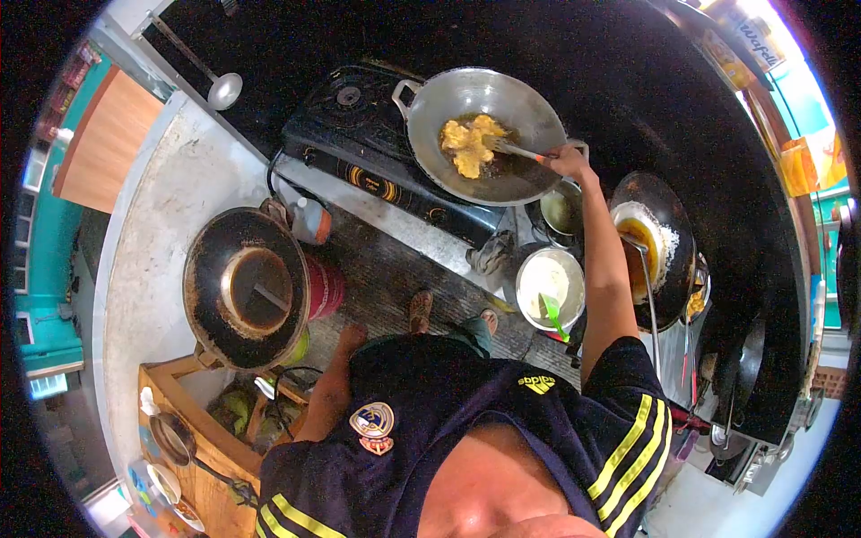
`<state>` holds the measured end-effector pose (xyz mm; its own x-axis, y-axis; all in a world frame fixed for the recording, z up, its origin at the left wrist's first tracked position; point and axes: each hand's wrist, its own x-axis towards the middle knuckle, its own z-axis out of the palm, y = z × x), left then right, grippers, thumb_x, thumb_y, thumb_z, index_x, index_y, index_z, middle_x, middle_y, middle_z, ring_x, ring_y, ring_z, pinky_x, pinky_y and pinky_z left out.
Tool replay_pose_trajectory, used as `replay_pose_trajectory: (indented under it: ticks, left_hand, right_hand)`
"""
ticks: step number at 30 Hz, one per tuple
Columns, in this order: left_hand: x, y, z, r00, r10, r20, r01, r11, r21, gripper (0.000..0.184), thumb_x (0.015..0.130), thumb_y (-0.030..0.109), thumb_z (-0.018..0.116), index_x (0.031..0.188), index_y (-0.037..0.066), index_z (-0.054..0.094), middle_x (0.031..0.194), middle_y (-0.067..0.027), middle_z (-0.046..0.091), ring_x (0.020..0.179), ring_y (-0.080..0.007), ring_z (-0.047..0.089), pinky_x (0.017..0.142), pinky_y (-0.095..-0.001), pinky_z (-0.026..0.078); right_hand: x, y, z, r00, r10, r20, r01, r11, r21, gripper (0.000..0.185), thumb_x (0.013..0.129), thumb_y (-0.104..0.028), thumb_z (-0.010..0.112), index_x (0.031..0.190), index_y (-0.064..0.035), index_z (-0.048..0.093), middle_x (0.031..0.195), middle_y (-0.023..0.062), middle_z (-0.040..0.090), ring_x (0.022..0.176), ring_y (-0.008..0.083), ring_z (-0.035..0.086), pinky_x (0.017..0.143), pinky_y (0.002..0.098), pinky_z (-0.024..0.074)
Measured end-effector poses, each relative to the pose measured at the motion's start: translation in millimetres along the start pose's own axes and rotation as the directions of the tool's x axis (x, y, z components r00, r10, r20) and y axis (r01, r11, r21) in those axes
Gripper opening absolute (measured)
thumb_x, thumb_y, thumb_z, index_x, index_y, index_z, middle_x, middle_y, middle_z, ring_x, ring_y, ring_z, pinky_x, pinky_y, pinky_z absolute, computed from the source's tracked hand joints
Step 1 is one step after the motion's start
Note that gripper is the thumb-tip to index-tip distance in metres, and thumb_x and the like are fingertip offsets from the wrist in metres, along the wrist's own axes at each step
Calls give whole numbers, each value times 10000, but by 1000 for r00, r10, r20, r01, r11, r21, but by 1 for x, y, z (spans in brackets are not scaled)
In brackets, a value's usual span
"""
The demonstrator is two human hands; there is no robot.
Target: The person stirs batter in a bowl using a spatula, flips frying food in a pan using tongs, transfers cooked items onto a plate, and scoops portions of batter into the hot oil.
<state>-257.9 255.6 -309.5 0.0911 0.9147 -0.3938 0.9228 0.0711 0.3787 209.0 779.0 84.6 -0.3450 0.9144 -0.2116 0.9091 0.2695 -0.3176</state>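
My right hand (pixel 568 163) is closed round the orange handle of a metal spatula (pixel 516 150). The spatula's head touches yellow-brown battered pieces (pixel 469 148) in a little oil. They lie in a large grey two-handled wok (pixel 529 117) on the right part of a black gas stove (pixel 350 148). Down by my left side hangs my left hand (pixel 353 338), near a dark pan; its fingers are not clear to see.
Right of me stand a white bowl of pale batter with a green spatula (pixel 552 314), a small pot (pixel 560 212) and a dark wok of brown oil (pixel 659 202). At left are a blackened wok (pixel 202 296) and a wooden crate (pixel 215 430). A ladle (pixel 225 91) hangs at upper left.
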Motion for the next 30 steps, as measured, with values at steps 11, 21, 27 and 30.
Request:
replay_pose_trajectory:
  ticks: [11, 21, 27, 30]
  left_hand:
    - [-5, -2, -4, 974, -203, 96, 219, 952, -212, 249, 810, 302, 530, 869, 107, 673, 948, -143, 654, 829, -328, 632, 692, -480, 494]
    - [41, -10, 15, 954, 127, 272, -192, 955, 228, 284, 807, 332, 541, 911, 99, 666, 960, -132, 654, 868, -347, 629, 754, -491, 499]
    - [59, 11, -6, 992, -11, 125, 29, 989, -142, 347, 811, 390, 545, 951, 101, 676, 960, -130, 660, 861, -336, 632, 789, -468, 488]
    - [72, 32, -42, 917, -211, 338, 314, 906, -285, 359, 816, 402, 537, 972, 110, 678, 971, -126, 661, 869, -338, 632, 800, -454, 485]
  right_hand:
    - [-68, -35, -13, 964, -9, -265, -74, 951, -300, 360, 776, -312, 666, 1110, -177, 660, 881, 134, 677, 840, 320, 643, 724, 429, 497]
    - [-163, -31, -11, 945, -9, -327, -95, 949, -300, 391, 774, -251, 678, 1153, -163, 637, 972, 125, 661, 882, 324, 611, 777, 410, 486]
    - [-176, -18, 18, 906, -56, -420, -100, 935, -339, 407, 786, -263, 665, 1176, -155, 618, 981, 150, 654, 881, 338, 615, 780, 422, 492]
    - [-182, -33, 15, 914, -16, -405, -114, 949, -295, 426, 783, -254, 667, 1189, -138, 608, 1016, 147, 649, 900, 340, 610, 781, 417, 495]
